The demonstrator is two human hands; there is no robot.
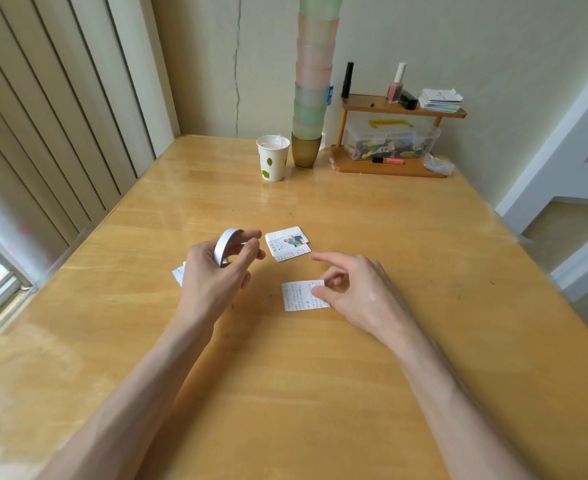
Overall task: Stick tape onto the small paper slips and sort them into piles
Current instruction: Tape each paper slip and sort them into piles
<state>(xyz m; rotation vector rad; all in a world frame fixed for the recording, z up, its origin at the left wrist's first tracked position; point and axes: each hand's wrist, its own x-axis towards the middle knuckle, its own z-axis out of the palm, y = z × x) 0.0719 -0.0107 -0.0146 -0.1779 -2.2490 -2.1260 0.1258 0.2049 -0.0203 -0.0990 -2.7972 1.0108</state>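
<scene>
Wooden table [320, 375] first: glossy top, so paper will skate on it.

My left hand [213, 275] is raised off the table, fingers and thumb curled round the white tape roll [224, 245], which stands on edge in the grip. I judge the roll light and rigid, best held by its rim. I can't make out a free tape end.

My right hand [358, 289] is low over the table, forefinger straight and pointing away, the other fingers loosely curled. The thumb lies on the right edge of the loose slip [299, 296]. I can't tell whether that is a pinch with the curled fingers or a plain press.

The printed pile [287, 244] sits just beyond the left fingertips and ahead of the right forefinger. It is a few slips, slightly fanned, clear of both hands.

The loose slip lies flat, most of it spreading left of my right thumb, printed side up. My guess is it's near weightless, floppy and easy to crease. Pin it flat with a fingertip while taping, and lift it by a corner or edge, not the middle.

More slips [178, 273] peek out behind the heel of the left hand, mostly hidden.
</scene>
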